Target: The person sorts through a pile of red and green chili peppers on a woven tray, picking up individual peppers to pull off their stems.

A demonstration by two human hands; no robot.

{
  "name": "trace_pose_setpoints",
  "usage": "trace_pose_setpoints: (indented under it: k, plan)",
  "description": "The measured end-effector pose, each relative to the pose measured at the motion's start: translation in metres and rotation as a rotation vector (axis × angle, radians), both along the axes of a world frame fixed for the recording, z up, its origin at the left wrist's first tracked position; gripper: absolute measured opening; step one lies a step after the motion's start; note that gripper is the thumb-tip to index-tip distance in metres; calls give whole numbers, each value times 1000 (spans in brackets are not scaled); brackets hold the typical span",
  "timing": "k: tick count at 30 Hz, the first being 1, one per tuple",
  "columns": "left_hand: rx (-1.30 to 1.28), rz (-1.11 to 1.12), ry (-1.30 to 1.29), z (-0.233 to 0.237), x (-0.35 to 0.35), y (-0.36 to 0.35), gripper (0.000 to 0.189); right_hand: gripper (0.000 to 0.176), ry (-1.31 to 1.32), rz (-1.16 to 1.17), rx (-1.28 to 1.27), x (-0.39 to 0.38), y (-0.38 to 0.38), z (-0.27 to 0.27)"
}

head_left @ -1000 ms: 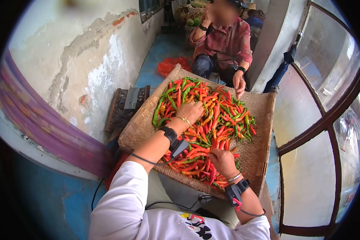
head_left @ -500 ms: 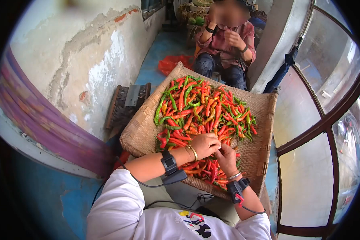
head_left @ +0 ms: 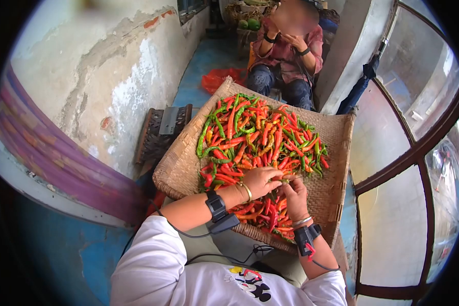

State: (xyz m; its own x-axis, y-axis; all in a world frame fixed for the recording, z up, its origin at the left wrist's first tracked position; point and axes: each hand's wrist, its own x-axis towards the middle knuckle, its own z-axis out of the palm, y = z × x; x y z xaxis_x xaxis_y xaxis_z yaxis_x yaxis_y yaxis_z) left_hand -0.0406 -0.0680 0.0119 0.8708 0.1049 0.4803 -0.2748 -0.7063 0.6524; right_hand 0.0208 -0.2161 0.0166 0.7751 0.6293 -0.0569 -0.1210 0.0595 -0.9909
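1. Where the two sets of fingertips almost meet, the left hand (head_left: 262, 182) and the right hand (head_left: 295, 198) each pinch at what looks like a small chilli (head_left: 285, 180), green showing between them. The fingers are bent and drawn in; how tightly they press is too small to tell.

2. For clean work here, I'd let one hand steady the body and the other grip close to the stem end. A short, light twist between the fingertips should serve better than a hard squeeze, which could split the skin.

3. Just beneath and nearer the lap lie loose red chillies (head_left: 273, 217); working low over them means a dropped piece lands safely.

4. Beyond the hands spreads the main heap of red, orange and green chillies (head_left: 265, 140), tangled together, so lifting them singly by one end would disturb fewer neighbours.

5. All of it lies inside the woven tray (head_left: 324, 209), whose raised sides should catch strays.

6. From the device on the left wrist (head_left: 217, 206) a cable (head_left: 191, 236) loops outside the tray; mind it when reaching.

7. Past the far edge sits another person (head_left: 313, 53), hands raised, near a red plastic bag (head_left: 219, 80) on the floor.
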Motion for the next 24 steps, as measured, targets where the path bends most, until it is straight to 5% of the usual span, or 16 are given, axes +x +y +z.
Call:
trace_pose_setpoints:
  k: [2, 15, 24]
  plan:
    - [149, 7, 340, -1, -1, 1, 29, 17, 116, -17, 79, 2, 0, -4]
    - [-26, -101, 360, -4, 0, 6, 29, 24, 424, 35, 262, 14, -4, -22]
    - [-78, -6, 317, -3, 2, 13, 25, 13, 350, 60, 133, 13, -2, -13]
